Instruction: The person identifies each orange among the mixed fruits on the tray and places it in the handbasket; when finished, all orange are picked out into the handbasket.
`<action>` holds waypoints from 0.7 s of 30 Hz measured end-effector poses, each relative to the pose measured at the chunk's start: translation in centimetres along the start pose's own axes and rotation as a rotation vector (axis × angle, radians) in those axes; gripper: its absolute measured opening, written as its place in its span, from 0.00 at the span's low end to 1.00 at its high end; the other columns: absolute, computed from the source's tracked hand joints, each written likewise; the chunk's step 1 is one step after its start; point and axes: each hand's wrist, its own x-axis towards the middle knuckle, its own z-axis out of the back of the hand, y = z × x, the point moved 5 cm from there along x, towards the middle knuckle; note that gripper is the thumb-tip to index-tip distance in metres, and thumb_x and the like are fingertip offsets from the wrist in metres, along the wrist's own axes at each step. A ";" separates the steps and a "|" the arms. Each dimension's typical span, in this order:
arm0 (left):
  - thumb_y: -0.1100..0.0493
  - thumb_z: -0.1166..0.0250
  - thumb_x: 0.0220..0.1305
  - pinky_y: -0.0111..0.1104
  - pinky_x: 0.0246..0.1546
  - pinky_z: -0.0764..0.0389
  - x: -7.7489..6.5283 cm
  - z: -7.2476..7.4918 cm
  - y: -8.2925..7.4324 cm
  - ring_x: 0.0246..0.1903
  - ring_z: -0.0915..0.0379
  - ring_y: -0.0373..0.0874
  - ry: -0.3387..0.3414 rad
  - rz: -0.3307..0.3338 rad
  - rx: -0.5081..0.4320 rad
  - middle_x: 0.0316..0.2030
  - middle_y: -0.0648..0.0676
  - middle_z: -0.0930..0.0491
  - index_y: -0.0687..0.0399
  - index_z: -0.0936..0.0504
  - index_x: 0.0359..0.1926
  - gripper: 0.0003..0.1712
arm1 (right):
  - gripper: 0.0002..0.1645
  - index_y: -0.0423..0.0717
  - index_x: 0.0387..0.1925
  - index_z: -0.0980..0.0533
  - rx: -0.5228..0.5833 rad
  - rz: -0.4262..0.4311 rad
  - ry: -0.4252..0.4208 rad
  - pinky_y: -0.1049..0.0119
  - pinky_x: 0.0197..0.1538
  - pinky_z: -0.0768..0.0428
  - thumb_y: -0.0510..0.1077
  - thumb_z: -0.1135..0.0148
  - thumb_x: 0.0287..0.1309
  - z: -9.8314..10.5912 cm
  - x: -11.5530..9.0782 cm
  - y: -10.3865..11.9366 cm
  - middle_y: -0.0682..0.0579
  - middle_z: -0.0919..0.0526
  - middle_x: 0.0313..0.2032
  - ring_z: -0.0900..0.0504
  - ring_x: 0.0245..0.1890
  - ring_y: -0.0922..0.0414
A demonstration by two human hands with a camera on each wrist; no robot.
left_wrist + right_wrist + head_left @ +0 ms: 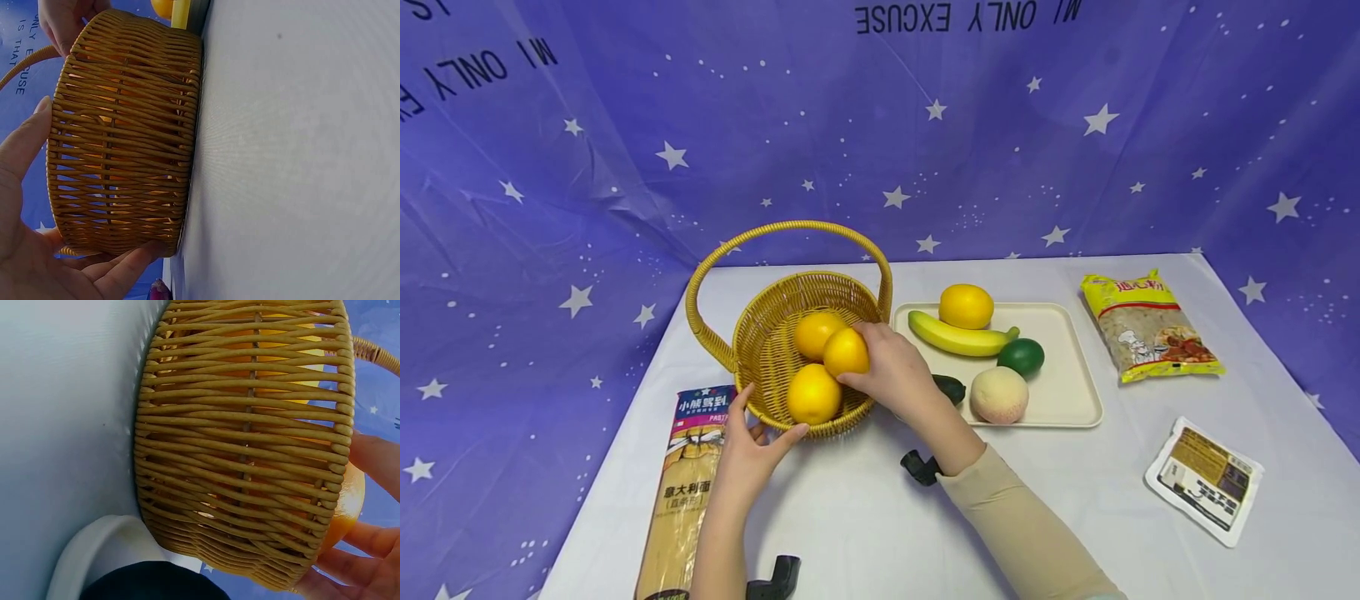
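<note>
A yellow wicker basket (760, 333) with a tall hoop handle stands on the white table, left of the tray. Inside it lie two oranges (814, 394), and my right hand (891, 367) grips a third orange (844, 352) over the basket's right side. In the right wrist view, that orange (350, 500) shows just past the rim between thumb and fingers. My left hand (752, 454) holds the basket's near left side. The left wrist view shows its thumb (28, 140) at the rim and its fingers (128, 272) against the woven wall.
A cream tray (1067, 400) bears a banana (958, 337), a yellow-orange fruit (966, 306), a green fruit (1021, 357), a peach (999, 395) and a dark green vegetable (951, 388). Spaghetti (681, 492) lies left. A macaroni bag (1150, 325) and white packet (1206, 481) lie right.
</note>
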 end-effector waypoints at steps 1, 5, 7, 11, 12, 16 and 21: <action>0.35 0.29 0.50 0.53 0.60 0.33 0.0 0.0 0.0 0.64 0.42 0.66 -0.001 -0.001 0.001 0.72 0.67 0.59 0.41 0.63 0.76 0.65 | 0.44 0.44 0.63 0.31 -0.003 0.004 -0.003 0.54 0.56 0.25 0.59 0.27 0.49 0.0 0.0 0.0 0.46 0.25 0.57 0.24 0.54 0.48; 0.35 0.29 0.50 0.53 0.60 0.33 0.0 0.0 0.0 0.64 0.42 0.66 -0.002 -0.003 0.002 0.72 0.67 0.58 0.41 0.63 0.76 0.65 | 0.42 0.43 0.62 0.29 -0.015 0.020 -0.005 0.54 0.57 0.25 0.58 0.27 0.49 -0.1 0.0 0.0 0.46 0.24 0.57 0.24 0.54 0.48; 0.35 0.29 0.50 0.52 0.60 0.33 0.0 0.0 0.0 0.64 0.42 0.66 -0.001 -0.003 -0.001 0.72 0.68 0.58 0.41 0.63 0.76 0.65 | 0.41 0.42 0.61 0.28 -0.022 0.027 -0.002 0.55 0.57 0.25 0.58 0.27 0.50 -0.2 0.0 0.0 0.46 0.24 0.56 0.24 0.54 0.49; 0.35 0.29 0.49 0.52 0.60 0.32 0.0 0.0 0.0 0.65 0.43 0.66 0.001 -0.001 -0.012 0.72 0.68 0.57 0.41 0.63 0.76 0.65 | 0.40 0.42 0.60 0.27 -0.030 0.033 0.010 0.55 0.57 0.25 0.58 0.28 0.50 -0.3 -0.1 0.0 0.46 0.24 0.55 0.24 0.53 0.49; 0.35 0.29 0.49 0.52 0.60 0.32 0.0 0.0 0.0 0.65 0.43 0.66 0.001 -0.001 -0.014 0.72 0.68 0.57 0.41 0.63 0.76 0.66 | 0.40 0.43 0.60 0.27 -0.028 0.034 0.015 0.55 0.57 0.25 0.58 0.28 0.50 -0.4 -0.1 -0.1 0.46 0.24 0.55 0.24 0.53 0.49; 0.34 0.29 0.49 0.52 0.60 0.32 -0.1 0.0 0.0 0.65 0.43 0.66 -0.001 0.000 -0.012 0.72 0.68 0.57 0.41 0.63 0.76 0.66 | 0.40 0.43 0.61 0.28 -0.007 0.036 0.025 0.55 0.59 0.27 0.57 0.28 0.51 0.0 -0.1 -0.1 0.46 0.24 0.57 0.25 0.55 0.49; 0.34 0.29 0.48 0.52 0.60 0.32 -0.1 0.0 0.0 0.65 0.42 0.66 -0.003 0.000 -0.011 0.72 0.68 0.57 0.41 0.63 0.76 0.66 | 0.40 0.44 0.62 0.29 0.011 0.037 0.013 0.56 0.60 0.27 0.56 0.27 0.50 1.4 -0.2 -0.3 0.47 0.26 0.59 0.25 0.57 0.49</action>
